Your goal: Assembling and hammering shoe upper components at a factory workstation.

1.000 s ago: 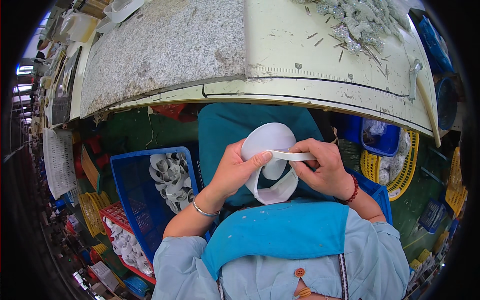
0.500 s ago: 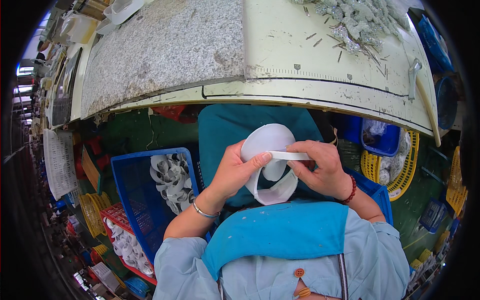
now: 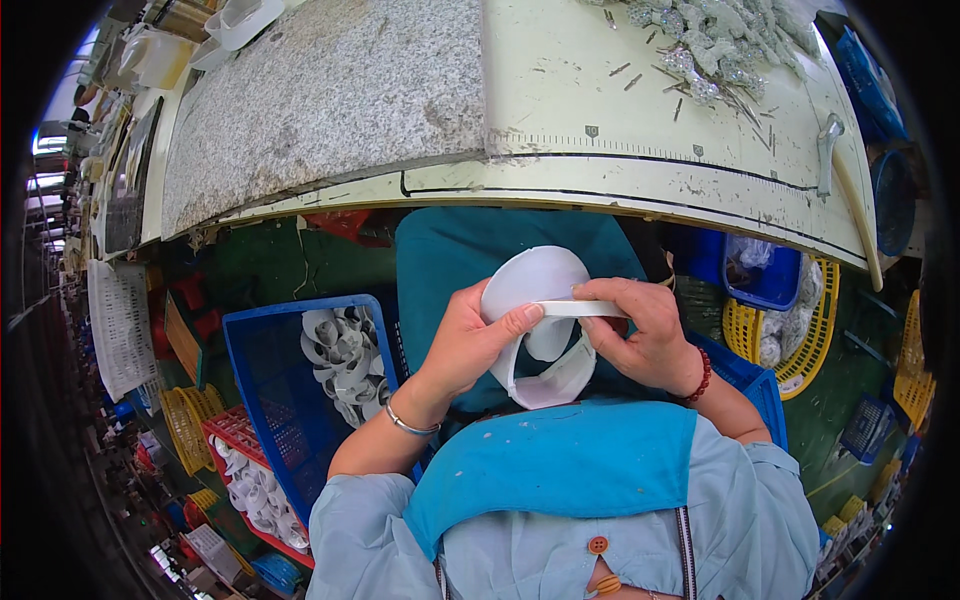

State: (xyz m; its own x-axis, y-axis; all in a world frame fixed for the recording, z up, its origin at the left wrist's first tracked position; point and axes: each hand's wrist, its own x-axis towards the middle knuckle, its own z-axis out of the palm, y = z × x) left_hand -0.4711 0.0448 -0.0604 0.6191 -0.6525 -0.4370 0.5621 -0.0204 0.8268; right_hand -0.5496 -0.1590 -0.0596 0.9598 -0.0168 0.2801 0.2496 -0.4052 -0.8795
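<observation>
Wearing a blue apron [image 3: 560, 465] and holding, just beyond its edge and over teal cloth [image 3: 430, 250], a white curved piece [image 3: 535, 275], with left grip [image 3: 465, 335] clamped on its left side and right grip [image 3: 645, 325] clamped on the right end of a narrow white band [image 3: 568, 309] across it. Flanked farther out by a blue crate [image 3: 270, 375] holding white pieces [image 3: 345, 365] at left and a yellow basket [image 3: 740, 328] at right. Faced beyond by a table [image 3: 570, 130] bearing a speckled grey slab [image 3: 330, 100] and a glittery silver heap [image 3: 710, 45]
</observation>
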